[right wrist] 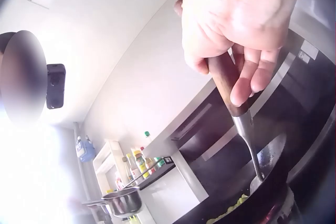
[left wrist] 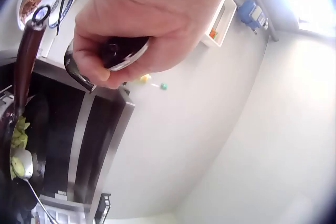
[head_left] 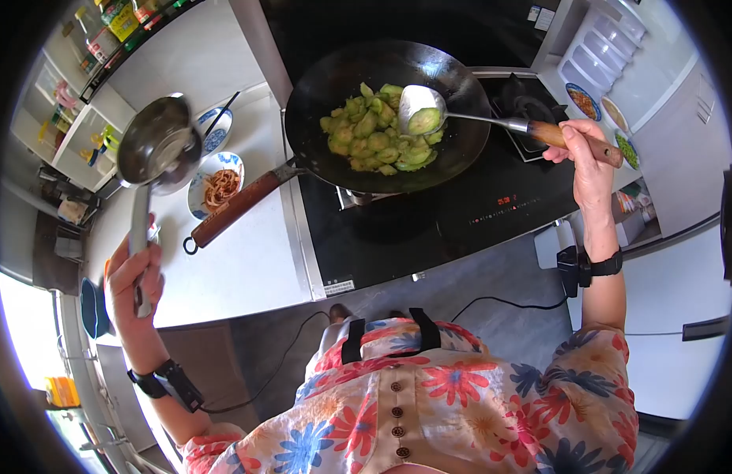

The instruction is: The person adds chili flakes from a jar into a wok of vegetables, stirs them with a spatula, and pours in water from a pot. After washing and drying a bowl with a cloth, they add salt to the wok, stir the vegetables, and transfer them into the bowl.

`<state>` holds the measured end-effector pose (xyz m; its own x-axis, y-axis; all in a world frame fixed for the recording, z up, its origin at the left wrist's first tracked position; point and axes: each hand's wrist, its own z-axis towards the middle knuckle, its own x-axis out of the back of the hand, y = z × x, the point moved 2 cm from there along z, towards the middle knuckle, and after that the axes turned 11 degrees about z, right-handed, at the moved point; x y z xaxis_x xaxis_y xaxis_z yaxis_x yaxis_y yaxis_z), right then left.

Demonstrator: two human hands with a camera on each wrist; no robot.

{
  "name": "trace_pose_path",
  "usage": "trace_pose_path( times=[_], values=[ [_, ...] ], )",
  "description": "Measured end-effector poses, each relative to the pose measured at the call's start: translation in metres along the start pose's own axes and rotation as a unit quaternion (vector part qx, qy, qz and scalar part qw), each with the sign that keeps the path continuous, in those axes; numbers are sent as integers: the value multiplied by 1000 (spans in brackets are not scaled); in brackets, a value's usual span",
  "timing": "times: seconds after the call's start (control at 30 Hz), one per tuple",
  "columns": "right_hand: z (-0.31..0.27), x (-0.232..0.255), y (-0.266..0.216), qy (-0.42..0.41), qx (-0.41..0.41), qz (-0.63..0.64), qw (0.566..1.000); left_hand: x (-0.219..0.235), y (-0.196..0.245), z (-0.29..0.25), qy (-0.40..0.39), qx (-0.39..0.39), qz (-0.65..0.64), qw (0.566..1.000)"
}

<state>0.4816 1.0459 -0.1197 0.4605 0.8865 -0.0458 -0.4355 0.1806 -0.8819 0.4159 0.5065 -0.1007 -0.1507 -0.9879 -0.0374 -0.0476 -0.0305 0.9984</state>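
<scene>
My left hand [head_left: 135, 272] grips the handle of a small dark saucepan [head_left: 156, 142], raised over the counter left of the stove. The saucepan is blurred in the head view, and in the left wrist view the hand mostly hides it. With my right hand [head_left: 588, 166] I hold the wooden handle of a metal spatula [head_left: 417, 96]. Its blade lies in a black wok [head_left: 312, 95] among cooked green vegetable slices [head_left: 366, 138], with one slice on the blade. The wok sits on the cooktop [head_left: 413, 237], its wooden handle [head_left: 238, 207] pointing toward the left counter.
On the left counter [head_left: 216, 292], a bowl of brownish strips [head_left: 222, 189] stands near a blue-patterned bowl [head_left: 216, 138] with a dark utensil. Bottles [head_left: 97, 39] line a rack at upper left. Small dishes, one with chopped greens [head_left: 628, 150], stand right of the stove.
</scene>
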Motion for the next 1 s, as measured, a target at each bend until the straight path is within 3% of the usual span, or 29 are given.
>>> trace_pose_path(
  times=[0.1, 0.17, 0.33, 0.53, 0.8, 1.0],
  values=[
    [-5, 2, 5, 4, 6, 47, 999, -56, 13, 3, -8, 20, 108, 994],
    [-6, 4, 13, 11, 0, 56, 998, -80, 11, 15, -60, 11, 155, 986],
    [-5, 0, 19, 58, -90, 126, 986, -132, -10, 53, -145, 55, 152, 976],
    [-6, -1, 24, 74, -124, 138, 980, -181, -37, 90, -207, 47, 189, 959],
    [-7, 1, 28, 79, -152, 141, 975, -202, -42, 105, -197, 9, 267, 943],
    [-2, 3, 25, 61, -159, 125, 978, -183, -35, 99, -164, 31, 177, 970]
  ],
)
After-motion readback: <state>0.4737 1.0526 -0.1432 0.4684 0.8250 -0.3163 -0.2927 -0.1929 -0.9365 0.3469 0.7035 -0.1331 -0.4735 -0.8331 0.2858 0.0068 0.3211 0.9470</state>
